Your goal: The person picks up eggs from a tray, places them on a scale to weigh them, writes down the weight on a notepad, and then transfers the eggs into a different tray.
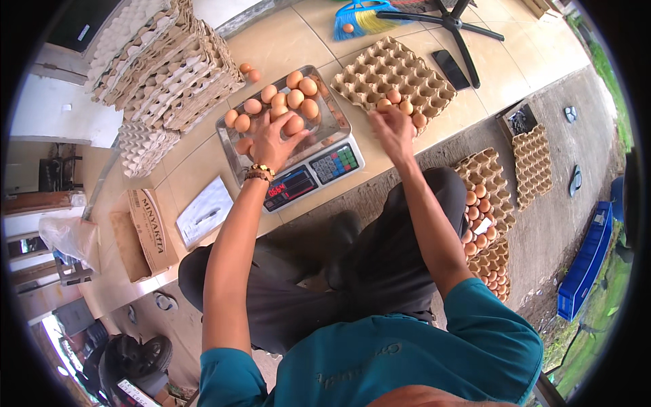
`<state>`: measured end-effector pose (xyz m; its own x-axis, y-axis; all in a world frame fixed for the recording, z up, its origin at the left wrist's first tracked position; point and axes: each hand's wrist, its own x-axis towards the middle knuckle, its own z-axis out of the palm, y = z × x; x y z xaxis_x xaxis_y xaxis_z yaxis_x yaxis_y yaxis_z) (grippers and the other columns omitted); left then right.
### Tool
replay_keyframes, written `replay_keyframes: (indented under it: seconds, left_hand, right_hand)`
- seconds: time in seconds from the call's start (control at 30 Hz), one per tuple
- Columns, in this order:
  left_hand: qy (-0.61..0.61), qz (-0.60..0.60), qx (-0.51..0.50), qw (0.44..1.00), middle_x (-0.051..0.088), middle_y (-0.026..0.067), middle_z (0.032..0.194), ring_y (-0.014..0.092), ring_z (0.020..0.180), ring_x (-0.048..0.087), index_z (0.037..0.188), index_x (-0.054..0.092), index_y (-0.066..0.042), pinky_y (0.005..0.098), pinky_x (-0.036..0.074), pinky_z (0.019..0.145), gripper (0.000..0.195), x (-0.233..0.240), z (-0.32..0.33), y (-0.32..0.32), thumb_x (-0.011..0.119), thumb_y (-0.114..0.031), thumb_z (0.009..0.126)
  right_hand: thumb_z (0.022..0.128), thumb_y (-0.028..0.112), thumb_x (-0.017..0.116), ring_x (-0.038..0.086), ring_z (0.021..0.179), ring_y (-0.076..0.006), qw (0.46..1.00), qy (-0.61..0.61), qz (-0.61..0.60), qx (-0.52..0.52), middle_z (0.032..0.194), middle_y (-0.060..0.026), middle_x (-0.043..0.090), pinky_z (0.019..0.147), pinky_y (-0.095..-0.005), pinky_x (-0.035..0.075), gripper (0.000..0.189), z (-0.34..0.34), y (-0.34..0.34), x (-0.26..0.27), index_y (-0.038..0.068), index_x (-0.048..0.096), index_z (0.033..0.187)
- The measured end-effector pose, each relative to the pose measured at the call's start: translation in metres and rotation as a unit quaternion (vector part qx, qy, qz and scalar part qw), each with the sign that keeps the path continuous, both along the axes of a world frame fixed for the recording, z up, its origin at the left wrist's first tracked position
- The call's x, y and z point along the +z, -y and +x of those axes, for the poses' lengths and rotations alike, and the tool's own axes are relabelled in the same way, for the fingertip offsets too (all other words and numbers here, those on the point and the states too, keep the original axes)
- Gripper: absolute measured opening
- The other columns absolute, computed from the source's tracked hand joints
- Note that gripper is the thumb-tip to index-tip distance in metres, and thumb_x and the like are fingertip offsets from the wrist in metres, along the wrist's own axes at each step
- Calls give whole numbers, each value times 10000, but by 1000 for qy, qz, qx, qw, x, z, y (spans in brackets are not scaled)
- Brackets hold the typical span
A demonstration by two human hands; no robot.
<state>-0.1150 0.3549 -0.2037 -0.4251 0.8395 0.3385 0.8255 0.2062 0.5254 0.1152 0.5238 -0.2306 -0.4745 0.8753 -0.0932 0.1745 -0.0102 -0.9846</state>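
A digital scale (336, 164) with a lit red display stands before me, a metal pan (333, 114) on top. Several brown eggs (309, 108) lie in the pan. My left hand (277, 140) is over the pan, its thumb and fingers around one egg (293, 125); other eggs sit near its wrist and fingertips. To the right lies a cardboard egg tray (402, 66) with several eggs at its near corner. My right hand (394, 129) is at that corner, fingers bent close to an egg (384, 104); whether it grips that egg I cannot tell.
Tall stacks of egg trays (168, 71) stand at the left, with loose eggs (254, 76) beside them. Paper with a pen (206, 211) and an open carton (147, 234) lie nearer. A phone (450, 69), chair base (451, 23) and broom (361, 20) are beyond; filled trays (478, 219) stand lower right.
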Motion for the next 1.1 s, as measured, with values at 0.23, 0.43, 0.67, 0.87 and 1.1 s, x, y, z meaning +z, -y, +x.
replay_keyframes:
  seconds: [0.23,0.43,0.67,0.87,1.1]
  left_hand:
    - [87,41,-57,994,600,157,1190,356,1049,616,1144,711,-95,453,508,903,511,27,49,-3,871,-169,665]
    - [187,59,-4,981,692,87,1021,153,909,649,1119,742,-65,296,527,807,287,43,31,9,783,-146,847]
    - [340,62,-93,934,678,10,934,69,863,618,942,718,-9,220,510,816,90,61,19,15,631,15,936]
    - [406,87,-105,904,634,-22,888,28,851,590,867,646,-7,194,492,777,79,48,16,14,638,54,917]
    - [60,-4,-123,991,656,173,1154,347,1072,598,840,715,-119,433,464,969,161,40,50,7,637,-3,760]
  right_hand:
    - [871,259,784,691,827,-203,988,-123,-29,92,940,-207,693,687,-334,576,523,-62,76,33,-85,498,1142]
    - [901,131,633,666,746,-159,975,-218,-34,5,935,-176,701,684,-315,564,280,-57,19,16,-88,537,1047]
    - [815,206,614,652,910,-406,918,265,292,36,906,-198,692,771,-513,508,209,-54,-97,-47,49,612,952]
    - [971,309,548,711,836,-289,988,-23,98,116,967,-139,703,704,-387,565,362,-80,-42,5,2,629,1144]
    - [1021,236,503,646,960,-216,908,-177,-275,261,1100,-156,623,817,-339,557,362,-67,57,39,-10,497,1286]
